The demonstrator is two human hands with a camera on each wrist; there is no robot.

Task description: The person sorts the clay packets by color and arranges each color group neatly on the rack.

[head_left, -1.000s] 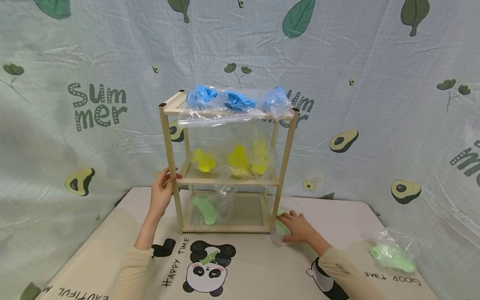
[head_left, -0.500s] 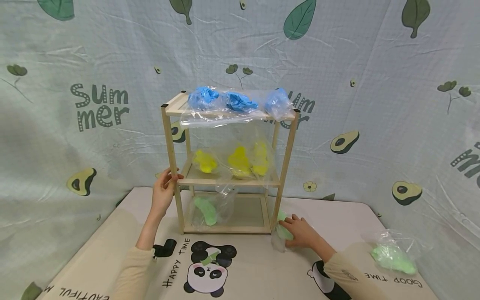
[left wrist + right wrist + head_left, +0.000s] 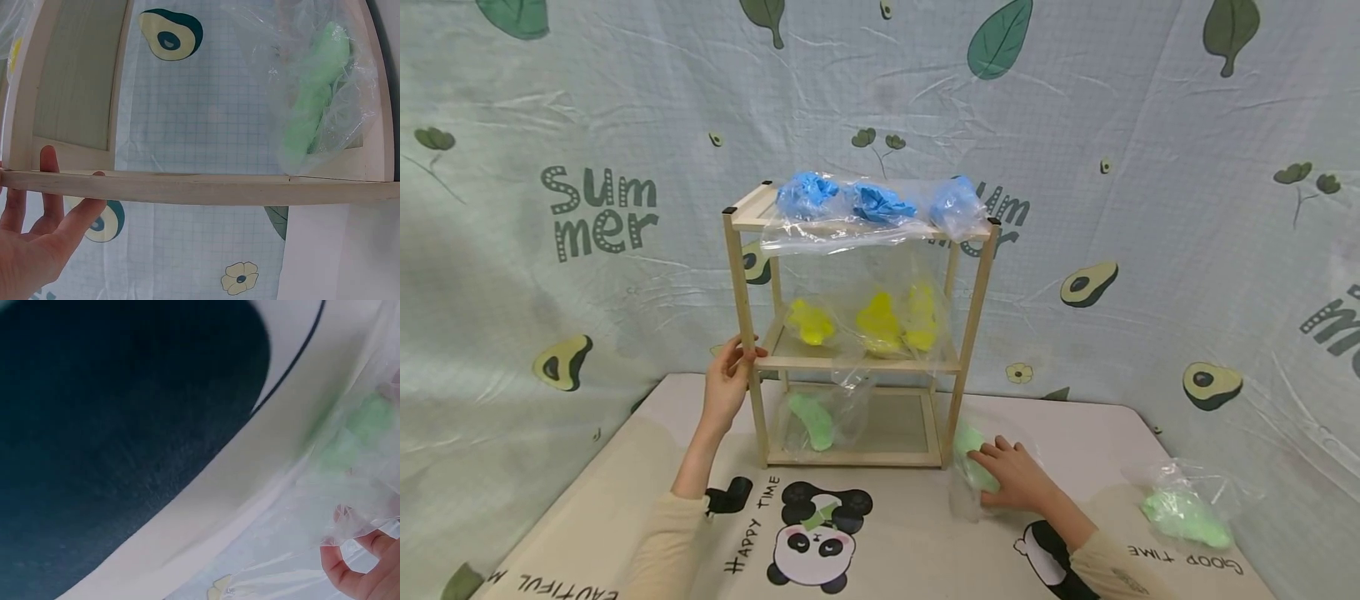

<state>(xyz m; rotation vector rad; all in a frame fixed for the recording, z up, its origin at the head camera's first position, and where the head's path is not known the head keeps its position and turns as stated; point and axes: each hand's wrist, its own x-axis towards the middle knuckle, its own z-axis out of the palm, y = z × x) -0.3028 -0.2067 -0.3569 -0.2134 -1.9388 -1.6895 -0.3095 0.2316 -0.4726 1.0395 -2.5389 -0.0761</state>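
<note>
A small wooden three-tier shelf (image 3: 743, 287) stands on the table. My left hand (image 3: 726, 385) holds its left front post at middle-tier height, with fingertips showing on both sides of the post (image 3: 200, 188) in the left wrist view. Just right of the shelf, my right hand (image 3: 1017, 479) pinches a clear plastic bag with something pale green inside (image 3: 976, 468). In the right wrist view the thumb and fingers (image 3: 337, 572) close on the bag's crinkled film. A similar green-filled bag (image 3: 811, 423) lies on the bottom tier, at its left.
Bags with crumpled blue contents (image 3: 880, 204) lie along the top tier. On the middle tier are bags with yellow pieces (image 3: 878, 325). Another green-filled bag (image 3: 1187, 512) lies at the table's right. A printed curtain (image 3: 1150, 208) hangs behind the table (image 3: 917, 533).
My right hand has drawn the green-filled bag away from the shelf's right front post, rightward and toward me. My left hand keeps its hold on the left post.
</note>
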